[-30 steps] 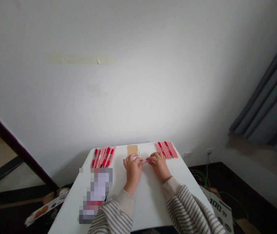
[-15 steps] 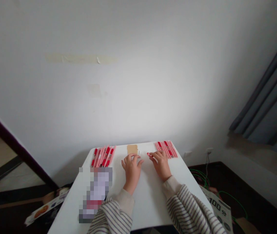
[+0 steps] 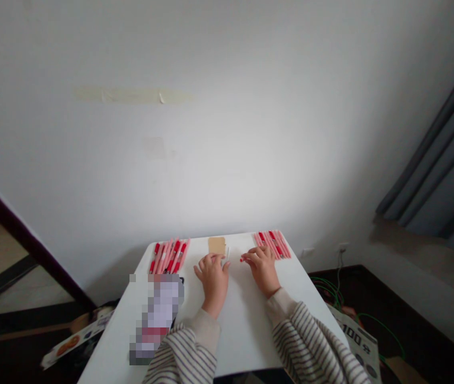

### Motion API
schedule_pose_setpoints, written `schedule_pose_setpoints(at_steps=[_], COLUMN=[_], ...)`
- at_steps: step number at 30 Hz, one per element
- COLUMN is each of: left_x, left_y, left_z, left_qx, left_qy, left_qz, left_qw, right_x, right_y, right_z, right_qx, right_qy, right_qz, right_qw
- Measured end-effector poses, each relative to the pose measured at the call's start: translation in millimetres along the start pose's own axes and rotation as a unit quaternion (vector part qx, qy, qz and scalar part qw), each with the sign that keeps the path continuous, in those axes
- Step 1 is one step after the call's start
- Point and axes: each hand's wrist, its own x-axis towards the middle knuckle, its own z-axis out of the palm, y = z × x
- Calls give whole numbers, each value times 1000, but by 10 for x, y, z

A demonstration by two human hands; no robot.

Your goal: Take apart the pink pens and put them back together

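My left hand (image 3: 213, 274) is palm down over the middle of the white table (image 3: 237, 330), fingers bent and apart, the thumb a little away from the index finger. Just beyond its fingertips lies a thin white stick (image 3: 228, 252); whether they touch it is hard to tell. A tan rectangular piece (image 3: 216, 245) lies behind this hand. With thumb and fingers together, my right hand (image 3: 264, 269) pinches a small red piece (image 3: 242, 260), perhaps a pen part. Beside that hand is a row of pink and red pens (image 3: 278, 246).
Another group of pink and red pens (image 3: 170, 256) lies at the table's far left. A blurred-out item (image 3: 159, 314) rests nearer on the left. The wall (image 3: 227, 160) stands right behind the table. Green cables (image 3: 331, 288) and a printed bag (image 3: 357, 336) are on the right floor.
My left hand has drawn slightly left and back, showing more of the white stick. My right hand has stayed nearly in place, with the small red piece turned and slightly lower.
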Motion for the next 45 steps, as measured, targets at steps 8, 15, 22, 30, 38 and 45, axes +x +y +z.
schedule_pose_setpoints(at_steps=[8,15,22,30,38,45], left_x=[-14,-13,-23,-24,-30,-37], left_y=[-25,-11,-8,-11,-45,-52], left_z=[45,32,24,44,75,89], left_qx=[11,8,4,9,25,47], left_qy=[5,-8,-6,-9,-3,6], left_qz=[4,5,13,18,16,19], left_qw=[1000,1000,1000,1000,1000,999], right_x=[-19,-15,-33,-54,-59,-58], right_y=[-35,-63,-45,-4,19,14], right_z=[-22,-66,-41,13,41,33], right_qx=[-46,-49,-47,-49,-34,-31], right_qy=[-82,-121,-118,-97,-79,-83], right_qz=[-6,-9,-3,0,23,32], right_qw=[996,991,992,994,996,996])
